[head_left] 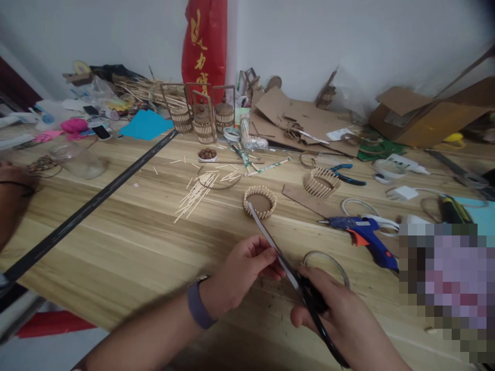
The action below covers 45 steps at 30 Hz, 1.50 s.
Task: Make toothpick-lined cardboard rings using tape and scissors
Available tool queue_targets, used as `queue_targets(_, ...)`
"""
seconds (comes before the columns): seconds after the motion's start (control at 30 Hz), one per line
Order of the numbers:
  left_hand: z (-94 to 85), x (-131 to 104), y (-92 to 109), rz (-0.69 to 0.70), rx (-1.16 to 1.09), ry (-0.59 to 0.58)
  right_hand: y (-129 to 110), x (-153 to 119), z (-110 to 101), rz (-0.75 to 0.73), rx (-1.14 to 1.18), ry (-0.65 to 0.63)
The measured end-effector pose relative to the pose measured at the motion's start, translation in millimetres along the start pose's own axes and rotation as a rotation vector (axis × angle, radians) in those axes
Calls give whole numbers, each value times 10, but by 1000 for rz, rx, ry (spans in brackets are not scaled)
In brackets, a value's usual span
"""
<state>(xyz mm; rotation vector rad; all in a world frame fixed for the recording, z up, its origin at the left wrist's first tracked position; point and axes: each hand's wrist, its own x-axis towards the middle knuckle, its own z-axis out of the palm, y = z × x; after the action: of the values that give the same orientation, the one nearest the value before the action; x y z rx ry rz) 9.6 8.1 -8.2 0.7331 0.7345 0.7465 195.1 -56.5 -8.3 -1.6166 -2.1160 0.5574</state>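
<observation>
My right hand grips black-handled scissors, their blades slanting up and to the left. With thumb and fingers closed, my left hand pinches a thin pale strip that runs along the blades. Its far end overlaps, in this view, a small round basket ringed with short upright sticks; whether they touch I cannot tell. A second stick-ringed piece lies farther right. Behind my right hand, a coiled thin band rests on the table. Loose short sticks lie beyond my left hand.
A blue glue gun and blue-handled pliers lie to the right. Several finished baskets with tall handles stand at the back. A black strip crosses the table at left, near another person's arm and a glass jar.
</observation>
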Motion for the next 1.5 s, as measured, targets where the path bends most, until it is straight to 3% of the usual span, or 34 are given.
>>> queue_targets(0.43, 12, 1, 2, -29, -59, -17, 32, -26, 34, -48, 39, 4)
queue_targets(0.63, 11, -9, 11, -37, -61, -17, 84, -83, 139, -47, 30, 81)
queue_targets(0.8, 12, -15, -7, -37, -56, -25, 99, -72, 79, -50, 13, 3)
queue_targets(1.0, 25, -13, -58, -31, -38, -68, 111, -63, 72, -94, -42, 41)
queue_targets(1.5, 39, -20, -55, -7, -49, -66, 27, -45, 47, -43, 28, 45)
